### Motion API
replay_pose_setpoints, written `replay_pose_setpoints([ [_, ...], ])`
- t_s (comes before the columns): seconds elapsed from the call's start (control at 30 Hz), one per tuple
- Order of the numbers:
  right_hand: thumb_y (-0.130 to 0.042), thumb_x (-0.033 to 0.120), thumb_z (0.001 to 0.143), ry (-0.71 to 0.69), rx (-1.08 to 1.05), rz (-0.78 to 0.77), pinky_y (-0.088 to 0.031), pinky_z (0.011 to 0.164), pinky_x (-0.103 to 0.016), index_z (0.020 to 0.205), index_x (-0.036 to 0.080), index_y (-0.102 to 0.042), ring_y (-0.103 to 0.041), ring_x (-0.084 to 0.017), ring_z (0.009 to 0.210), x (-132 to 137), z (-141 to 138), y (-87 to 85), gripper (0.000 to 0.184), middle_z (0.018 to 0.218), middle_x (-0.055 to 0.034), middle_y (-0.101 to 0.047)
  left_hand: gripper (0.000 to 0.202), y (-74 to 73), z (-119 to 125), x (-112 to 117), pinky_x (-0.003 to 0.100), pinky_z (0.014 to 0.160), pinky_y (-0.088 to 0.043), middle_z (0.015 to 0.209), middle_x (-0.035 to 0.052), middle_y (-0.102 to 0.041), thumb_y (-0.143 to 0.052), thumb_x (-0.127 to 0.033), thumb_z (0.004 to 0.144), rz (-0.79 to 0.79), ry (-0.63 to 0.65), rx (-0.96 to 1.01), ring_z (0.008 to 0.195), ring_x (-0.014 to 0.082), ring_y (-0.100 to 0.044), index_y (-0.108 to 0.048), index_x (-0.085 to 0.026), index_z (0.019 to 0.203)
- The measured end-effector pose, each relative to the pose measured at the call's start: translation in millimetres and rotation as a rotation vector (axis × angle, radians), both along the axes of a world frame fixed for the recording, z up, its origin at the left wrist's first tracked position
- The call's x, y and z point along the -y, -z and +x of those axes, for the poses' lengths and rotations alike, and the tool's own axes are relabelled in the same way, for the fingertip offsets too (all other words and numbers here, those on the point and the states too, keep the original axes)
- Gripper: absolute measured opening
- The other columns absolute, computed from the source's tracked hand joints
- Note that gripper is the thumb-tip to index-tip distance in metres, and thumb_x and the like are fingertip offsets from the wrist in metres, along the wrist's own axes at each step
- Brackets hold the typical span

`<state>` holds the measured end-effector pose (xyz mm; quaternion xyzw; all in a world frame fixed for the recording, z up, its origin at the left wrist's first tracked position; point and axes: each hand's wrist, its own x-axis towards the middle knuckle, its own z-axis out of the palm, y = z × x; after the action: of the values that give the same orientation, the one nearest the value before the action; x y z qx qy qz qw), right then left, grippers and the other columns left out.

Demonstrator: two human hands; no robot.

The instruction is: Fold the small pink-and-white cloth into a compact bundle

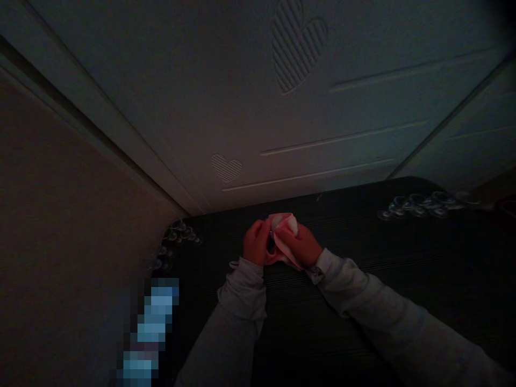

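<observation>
A crumpled pink and white cloth (287, 252) is bunched between my two hands, just above the dark tabletop. My left hand (255, 242) is closed at the cloth's left edge, its thumb and fingers curled inward. From the other side, my right hand (302, 244) grips the cloth, with a white fold rising behind its fingers. A greyish patch and a small bright spot show between the hands. In this dim light I cannot tell whether something is wrapped inside.
Several small clear stemmed glasses (183, 232) stand at the table's left edge by the wall. Another group of glasses (419, 204) is at the back right. A pale panel with heart reliefs (226, 167) rises behind the dark table (346, 231). A bright pixelated strip (151, 328) lies lower left.
</observation>
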<state>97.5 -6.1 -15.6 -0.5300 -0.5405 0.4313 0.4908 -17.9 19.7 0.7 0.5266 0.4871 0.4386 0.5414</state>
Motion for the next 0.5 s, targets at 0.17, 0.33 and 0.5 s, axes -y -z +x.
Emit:
replay_pose_setpoints([
  [0.17,-0.043,0.041,0.073,0.017,0.08,0.039,-0.042,0.063,-0.027,0.082,0.014,-0.055,-0.052,-0.014,0.068,-0.9,1.3,-0.4,0.031,0.073,-0.0039,-0.057,0.03,-2.5,1.0,0.9,0.019,0.045,-0.026,0.046,-0.0056,-0.034,-0.046,-0.042,0.07,-0.012,0.003,0.01,0.045,0.0052,-0.03,-0.041,-0.016,0.055],
  [0.33,-0.045,0.039,0.073,0.051,0.05,0.098,-0.042,0.073,-0.029,0.096,0.016,-0.05,-0.053,-0.014,0.078,-0.6,-0.7,-1.8,0.033,0.087,-0.005,-0.058,0.03,-5.6,2.6,1.3,0.019,0.044,-0.025,0.046,-0.0057,-0.033,-0.046,-0.04,0.07,-0.033,-0.016,0.04,0.044,0.0048,-0.029,-0.039,-0.016,0.053],
  [0.5,-0.043,0.039,0.075,0.044,-0.02,0.107,-0.041,0.076,-0.029,0.102,0.018,-0.049,-0.054,-0.014,0.082,-0.1,-2.8,-3.9,0.035,0.092,-0.0047,-0.059,0.029,-3.7,2.1,1.2,0.019,0.042,-0.024,0.045,-0.0063,-0.032,-0.046,-0.04,0.07,-0.037,-0.014,0.043,0.042,0.0046,-0.028,-0.039,-0.016,0.055],
])
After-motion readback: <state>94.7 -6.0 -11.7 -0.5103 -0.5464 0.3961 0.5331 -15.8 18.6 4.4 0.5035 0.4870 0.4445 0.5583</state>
